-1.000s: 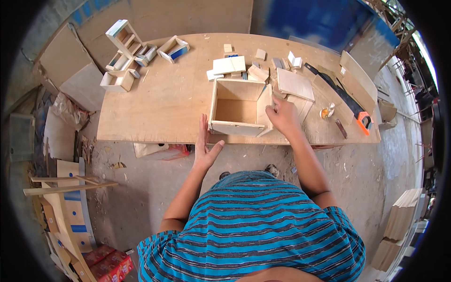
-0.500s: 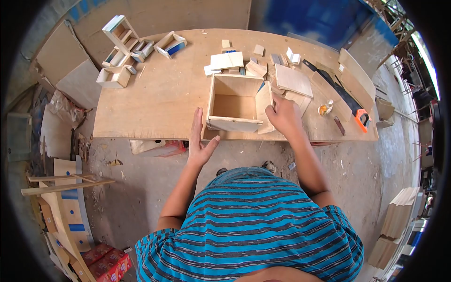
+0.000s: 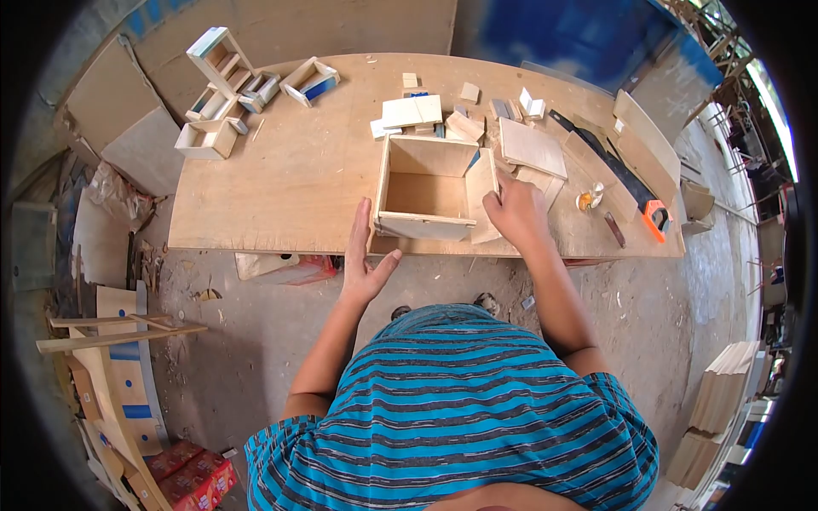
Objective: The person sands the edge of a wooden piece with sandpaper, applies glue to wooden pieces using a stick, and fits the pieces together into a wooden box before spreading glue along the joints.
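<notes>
An open wooden box (image 3: 422, 228) stands near the table's front edge, its hollow facing up. At its left side my left hand (image 3: 368, 268) is open, with the fingers stretched upward and the thumb apart. Its fingertips are close to the box's left wall; whether they touch it I cannot tell. My right hand (image 3: 518, 211) is closed on the right side panel (image 3: 481, 189), thumb toward me and the other fingers curled at its outer face. That panel leans slightly outward from the box.
Wood offcuts (image 3: 411, 111) and a flat board (image 3: 532, 146) lie behind the box. To the right are a handsaw (image 3: 609, 162) with an orange handle, a small glue container (image 3: 590, 198) and a dark strip (image 3: 614, 230). Small wooden boxes (image 3: 207, 139) stand at the back left of the table (image 3: 273, 196).
The right side panel and my right hand have shifted very slightly to the right. My left hand has stayed nearly in place, still open.
</notes>
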The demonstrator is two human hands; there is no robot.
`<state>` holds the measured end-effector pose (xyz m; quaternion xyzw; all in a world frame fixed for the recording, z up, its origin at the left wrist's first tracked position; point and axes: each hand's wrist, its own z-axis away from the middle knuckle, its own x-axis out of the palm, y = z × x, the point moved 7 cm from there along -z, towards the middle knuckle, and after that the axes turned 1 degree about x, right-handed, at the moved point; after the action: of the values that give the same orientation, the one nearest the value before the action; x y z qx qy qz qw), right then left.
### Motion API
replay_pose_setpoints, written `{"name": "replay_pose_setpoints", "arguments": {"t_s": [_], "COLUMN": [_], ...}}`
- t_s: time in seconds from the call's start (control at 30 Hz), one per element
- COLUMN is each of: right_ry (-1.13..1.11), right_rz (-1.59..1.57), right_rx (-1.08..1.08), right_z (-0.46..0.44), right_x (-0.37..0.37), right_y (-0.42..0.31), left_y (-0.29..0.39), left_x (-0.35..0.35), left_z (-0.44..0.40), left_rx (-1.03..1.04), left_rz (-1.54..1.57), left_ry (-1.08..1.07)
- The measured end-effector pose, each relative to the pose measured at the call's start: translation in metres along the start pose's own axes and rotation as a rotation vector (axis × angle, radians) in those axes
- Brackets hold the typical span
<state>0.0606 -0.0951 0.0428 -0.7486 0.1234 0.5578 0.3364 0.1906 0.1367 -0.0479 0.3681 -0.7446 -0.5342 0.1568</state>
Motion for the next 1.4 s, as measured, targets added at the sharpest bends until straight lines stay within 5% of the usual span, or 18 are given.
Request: {"name": "replay_pose_setpoints", "arguments": {"t_s": [1.4], "right_ry": [0.028], "right_rz": [-0.033], "right_rx": [0.014], "right_z": [-0.004], "right_x": [0.005], "right_y": [-0.008], "left_y": [0.002], "left_x": [0.003], "left_z": [0.001], "left_rx": [0.032], "left_rz": [-0.036], "left_ry": [-0.018]}}
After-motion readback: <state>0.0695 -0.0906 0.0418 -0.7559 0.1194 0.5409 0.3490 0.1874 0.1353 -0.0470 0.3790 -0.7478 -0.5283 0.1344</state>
